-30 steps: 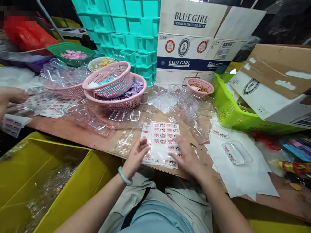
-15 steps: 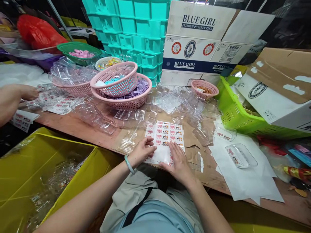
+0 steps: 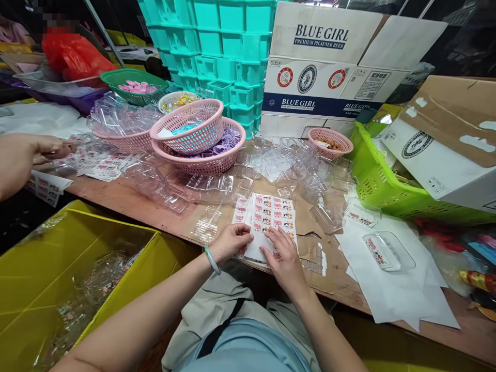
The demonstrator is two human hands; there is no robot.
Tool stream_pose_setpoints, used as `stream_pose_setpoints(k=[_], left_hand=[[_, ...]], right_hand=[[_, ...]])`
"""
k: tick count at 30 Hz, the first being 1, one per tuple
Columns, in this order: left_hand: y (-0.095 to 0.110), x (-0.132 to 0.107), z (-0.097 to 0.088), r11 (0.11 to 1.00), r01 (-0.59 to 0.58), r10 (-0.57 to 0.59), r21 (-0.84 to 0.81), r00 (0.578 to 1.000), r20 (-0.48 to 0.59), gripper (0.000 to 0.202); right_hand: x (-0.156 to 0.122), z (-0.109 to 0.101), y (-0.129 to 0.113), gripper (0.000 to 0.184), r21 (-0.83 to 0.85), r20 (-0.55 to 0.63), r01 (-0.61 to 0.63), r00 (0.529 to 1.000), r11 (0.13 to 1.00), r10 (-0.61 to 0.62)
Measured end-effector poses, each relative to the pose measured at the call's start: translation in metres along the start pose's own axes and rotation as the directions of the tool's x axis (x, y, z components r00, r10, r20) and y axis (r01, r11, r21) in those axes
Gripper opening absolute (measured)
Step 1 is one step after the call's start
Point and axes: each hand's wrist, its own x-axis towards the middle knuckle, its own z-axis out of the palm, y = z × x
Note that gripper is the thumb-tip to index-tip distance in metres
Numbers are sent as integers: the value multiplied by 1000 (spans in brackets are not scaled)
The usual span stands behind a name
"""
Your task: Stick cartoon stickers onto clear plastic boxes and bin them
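Observation:
A white sticker sheet (image 3: 267, 217) with rows of small pink and red labels lies on the brown table near its front edge. My left hand (image 3: 231, 241) rests on the sheet's lower left corner, fingers curled against the paper. My right hand (image 3: 284, 257) lies flat on the sheet's lower right part, fingertips pressing a label. Neither hand has lifted anything. Clear plastic clamshell boxes (image 3: 211, 186) lie scattered just beyond the sheet.
Pink baskets (image 3: 194, 132) stand at the back left, a small pink basket (image 3: 330, 142) and a beer carton (image 3: 321, 67) behind. A green crate (image 3: 377, 181) sits right, a labelled clear box (image 3: 387, 250) on white paper. Another person's hand (image 3: 27, 155) reaches over sticker sheets at far left. A yellow bin (image 3: 77, 279) sits below.
My right hand slid from the sheet's right edge to its lower middle, and my left hand closed in on the lower left corner. The other person's hand reached further in.

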Motion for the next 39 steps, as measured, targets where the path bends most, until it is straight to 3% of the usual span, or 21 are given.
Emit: stream_pose_setpoints(k=[2, 8, 15, 18, 21, 23, 25, 27, 29, 30, 31, 32, 33, 34, 35, 36, 37, 39], left_hand=[[2, -1, 4, 1000, -26, 26, -13, 1000, -4, 34], [8, -5, 0, 997, -78, 75, 14, 990, 118, 30], [11, -2, -5, 967, -207, 178, 148, 966, 189, 22], [12, 0, -1, 969, -203, 173, 140, 965, 197, 24], [13, 0, 4, 988, -141, 127, 69, 976, 177, 27], [12, 1, 7, 994, -107, 106, 6, 986, 133, 29], [10, 3, 8, 996, -86, 88, -24, 993, 76, 28], [7, 4, 6, 998, -66, 66, -5, 997, 40, 25], [4, 2, 2, 994, -88, 90, 67, 996, -17, 25], [3, -1, 0, 981, -145, 156, 130, 985, -79, 28], [3, -4, 0, 952, -227, 261, 206, 953, -157, 33], [4, -9, 0, 906, -312, 380, 287, 897, -225, 37], [6, -14, 2, 856, -383, 481, 348, 837, -261, 39], [9, -18, 6, 827, -432, 533, 360, 807, -255, 37], [12, -22, 11, 837, -456, 526, 304, 824, -210, 33], [16, -25, 18, 878, -442, 468, 184, 873, -139, 31], [18, -26, 24, 922, -386, 387, 30, 920, -56, 32], [20, -23, 35, 943, -219, 239, -252, 970, 49, 35]], right_hand=[[10, 1, -2, 30, 44, -11, -5, 1000, 999, 6], [30, 6, 3, 27, 128, 18, 42, 999, 991, -44], [34, 3, -1, 15, 30, -22, 176, 984, 984, -175], [35, 1, -5, 17, 14, -23, 194, 981, 981, -193], [34, 3, -7, 22, 96, -20, 105, 994, 990, -104], [33, 7, -6, 25, 233, -41, -71, 996, 970, 83], [35, 12, -2, 29, 442, -57, -276, 941, 853, 334], [41, 13, 7, 34, 667, -73, -384, 819, 639, 569], [49, 8, 15, 40, 826, -126, -331, 680, 456, 722], [52, 3, 18, 42, 859, -182, -276, 624, 432, 760], [54, -3, 19, 41, 854, -254, -234, 594, 465, 764], [54, -9, 18, 39, 806, -342, -209, 599, 554, 724], [53, -15, 16, 35, 709, -429, -195, 644, 678, 633], [50, -20, 12, 31, 566, -482, -174, 723, 806, 495], [46, -23, 7, 27, 399, -481, -130, 813, 907, 328], [41, -25, 2, 25, 240, -431, -61, 887, 969, 163], [36, -25, -4, 26, 113, -357, 16, 934, 993, 26], [25, -22, -13, 33, -8, -217, 124, 968, 992, -123]])
